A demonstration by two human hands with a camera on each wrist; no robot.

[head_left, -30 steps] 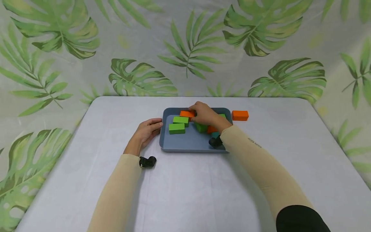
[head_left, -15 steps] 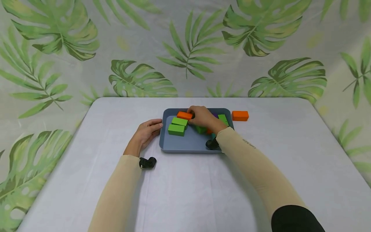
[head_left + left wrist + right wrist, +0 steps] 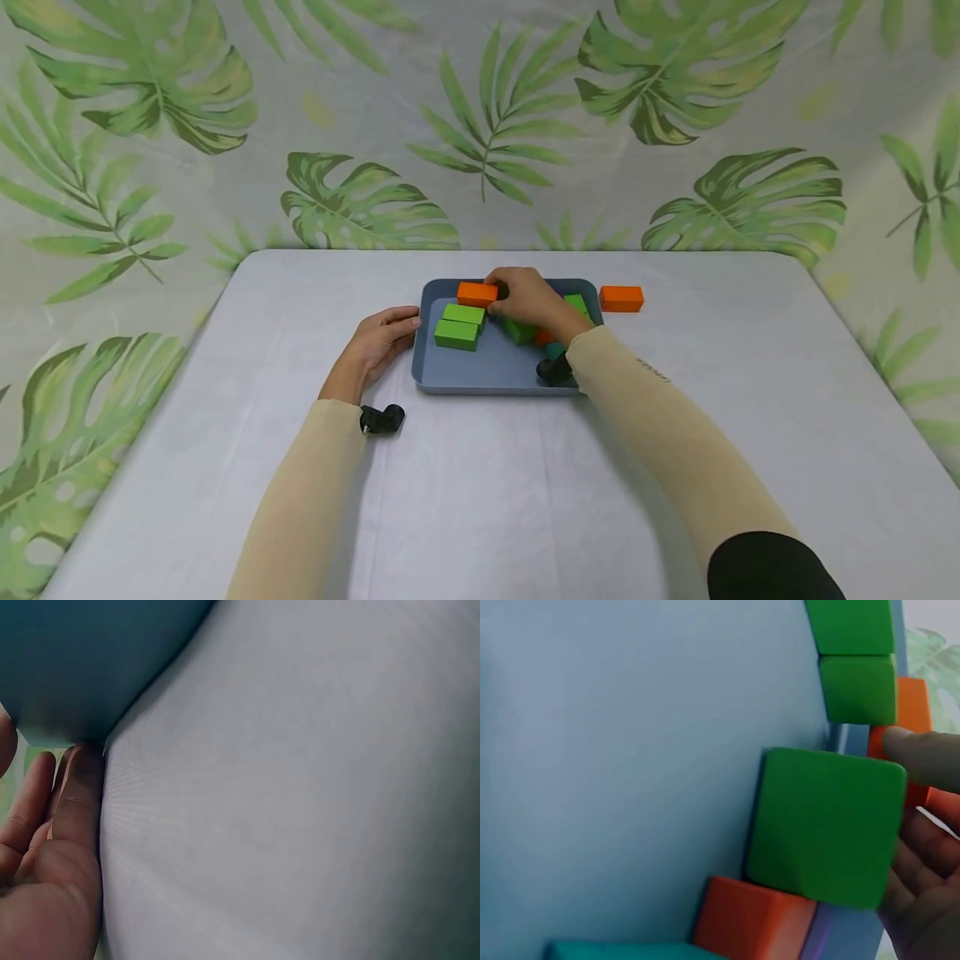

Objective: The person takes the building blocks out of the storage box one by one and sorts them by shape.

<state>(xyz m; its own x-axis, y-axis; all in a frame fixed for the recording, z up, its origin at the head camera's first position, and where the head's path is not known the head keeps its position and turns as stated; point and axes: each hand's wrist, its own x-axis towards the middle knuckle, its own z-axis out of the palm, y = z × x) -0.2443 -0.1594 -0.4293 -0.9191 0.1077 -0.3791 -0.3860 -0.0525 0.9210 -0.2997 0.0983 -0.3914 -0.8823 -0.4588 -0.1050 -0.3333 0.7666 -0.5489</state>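
Note:
My right hand (image 3: 528, 298) is over the far side of a blue-grey tray (image 3: 487, 371), pinching the right end of an orange block (image 3: 476, 293) between thumb and fingers. In the right wrist view, the thumb presses against that orange block (image 3: 913, 705). Two green blocks (image 3: 456, 335) lie in front of it, one behind the other, making a row with it. My left hand (image 3: 384, 337) rests beside the tray's left wall, its nearly straight fingertips touching the rim. The left wrist view shows those fingers (image 3: 75, 802) against the tray's side (image 3: 90, 675).
Under my right forearm lie a larger green block (image 3: 825, 825), an orange block (image 3: 750, 919), a teal block (image 3: 556, 350) and another green block (image 3: 576, 303), partly hidden. One more orange block (image 3: 621, 299) sits on the white table (image 3: 480, 492), just right of the tray.
The right hand has shifted the orange block slightly left and straightened it behind the green blocks, which have also slid a little left. The left hand has stayed in place.

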